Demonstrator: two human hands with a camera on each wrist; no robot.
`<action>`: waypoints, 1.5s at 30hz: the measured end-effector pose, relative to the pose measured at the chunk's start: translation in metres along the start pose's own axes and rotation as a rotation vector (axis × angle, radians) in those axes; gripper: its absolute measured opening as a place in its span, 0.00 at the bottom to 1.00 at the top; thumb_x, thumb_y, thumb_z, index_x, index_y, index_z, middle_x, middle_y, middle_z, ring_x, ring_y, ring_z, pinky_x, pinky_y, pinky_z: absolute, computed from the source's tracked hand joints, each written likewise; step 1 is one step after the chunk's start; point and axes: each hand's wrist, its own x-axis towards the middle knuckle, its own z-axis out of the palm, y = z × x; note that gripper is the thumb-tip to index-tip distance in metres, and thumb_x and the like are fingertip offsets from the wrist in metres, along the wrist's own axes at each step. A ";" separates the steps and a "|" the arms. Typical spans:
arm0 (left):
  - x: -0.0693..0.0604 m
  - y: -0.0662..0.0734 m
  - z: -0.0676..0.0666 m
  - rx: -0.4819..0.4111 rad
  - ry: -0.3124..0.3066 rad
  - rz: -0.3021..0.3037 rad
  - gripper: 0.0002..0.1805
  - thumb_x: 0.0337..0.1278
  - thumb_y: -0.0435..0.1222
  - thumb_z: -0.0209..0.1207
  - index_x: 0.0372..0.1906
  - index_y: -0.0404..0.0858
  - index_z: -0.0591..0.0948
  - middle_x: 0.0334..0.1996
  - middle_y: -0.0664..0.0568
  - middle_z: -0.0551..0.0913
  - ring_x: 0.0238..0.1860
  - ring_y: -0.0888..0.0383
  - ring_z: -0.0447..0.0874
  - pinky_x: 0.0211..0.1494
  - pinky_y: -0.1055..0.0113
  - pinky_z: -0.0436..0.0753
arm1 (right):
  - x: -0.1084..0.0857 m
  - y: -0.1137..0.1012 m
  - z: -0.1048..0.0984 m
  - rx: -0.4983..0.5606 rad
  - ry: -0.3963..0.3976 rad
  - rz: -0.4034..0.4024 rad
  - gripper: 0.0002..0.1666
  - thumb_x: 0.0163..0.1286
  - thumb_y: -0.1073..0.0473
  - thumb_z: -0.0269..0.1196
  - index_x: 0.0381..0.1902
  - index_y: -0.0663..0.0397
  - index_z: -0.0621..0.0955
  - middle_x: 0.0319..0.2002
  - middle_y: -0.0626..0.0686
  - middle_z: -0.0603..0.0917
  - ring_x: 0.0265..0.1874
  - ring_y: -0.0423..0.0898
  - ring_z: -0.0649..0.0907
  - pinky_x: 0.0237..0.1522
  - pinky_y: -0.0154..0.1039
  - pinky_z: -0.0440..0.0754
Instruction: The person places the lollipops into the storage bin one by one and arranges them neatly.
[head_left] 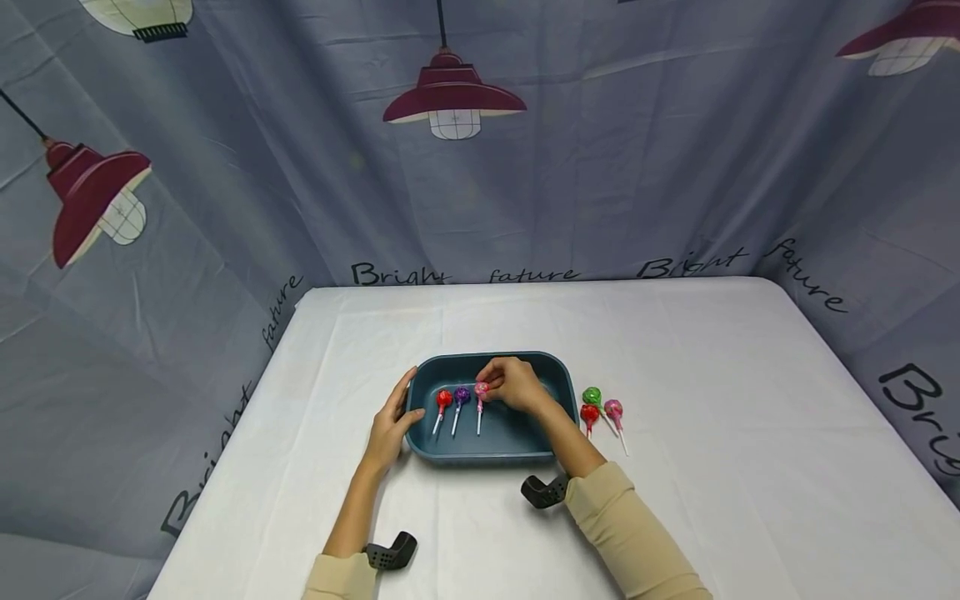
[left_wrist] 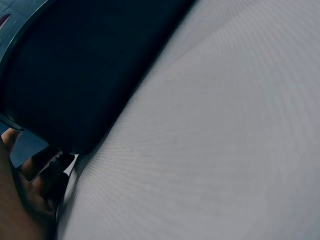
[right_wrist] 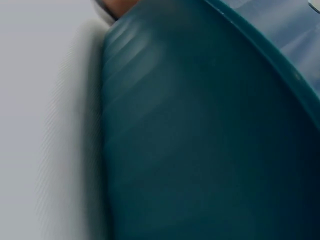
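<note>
A dark teal tray [head_left: 517, 450] stands on the table. My left hand [head_left: 387, 429] grips its left end, thumb over the rim and fingers along the outer wall; the left wrist view shows these fingers [left_wrist: 47, 172] beside the tray. Over the tray's middle, my right hand [head_left: 517, 387] pinches a pink lollipop [head_left: 480, 408] by its head, its stick pointing toward me. To its left lie a purple lollipop [head_left: 461, 397] and a red lollipop [head_left: 444, 399], sticks likewise toward me. The right wrist view shows mostly the tray's wall [right_wrist: 175, 140], not the lollipop.
Just right of the tray lie a green lollipop [head_left: 592, 396], another red lollipop [head_left: 589, 413] and another pink lollipop [head_left: 614, 410], close together. A white cloth [head_left: 720, 400] covers the table. Behind it hangs a grey curtain [head_left: 600, 167] printed with lamps.
</note>
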 end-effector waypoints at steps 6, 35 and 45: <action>0.001 0.000 0.001 -0.003 -0.003 0.006 0.33 0.59 0.28 0.53 0.70 0.42 0.60 0.65 0.42 0.63 0.65 0.47 0.61 0.63 0.52 0.62 | -0.001 0.001 0.001 -0.062 -0.010 -0.013 0.10 0.49 0.72 0.69 0.32 0.63 0.82 0.30 0.54 0.84 0.30 0.45 0.84 0.32 0.34 0.80; 0.001 0.000 0.001 -0.003 0.002 0.011 0.33 0.59 0.27 0.53 0.69 0.41 0.61 0.64 0.40 0.65 0.63 0.45 0.64 0.62 0.50 0.63 | -0.002 0.003 0.004 -0.222 0.009 -0.111 0.10 0.50 0.68 0.71 0.32 0.60 0.82 0.29 0.53 0.84 0.29 0.45 0.81 0.35 0.36 0.77; 0.000 0.000 0.000 0.005 0.006 0.007 0.33 0.59 0.28 0.54 0.69 0.42 0.61 0.64 0.40 0.64 0.64 0.45 0.62 0.62 0.50 0.62 | -0.011 0.000 -0.002 -0.217 0.076 -0.086 0.12 0.52 0.66 0.70 0.36 0.56 0.83 0.36 0.52 0.84 0.38 0.48 0.82 0.43 0.43 0.78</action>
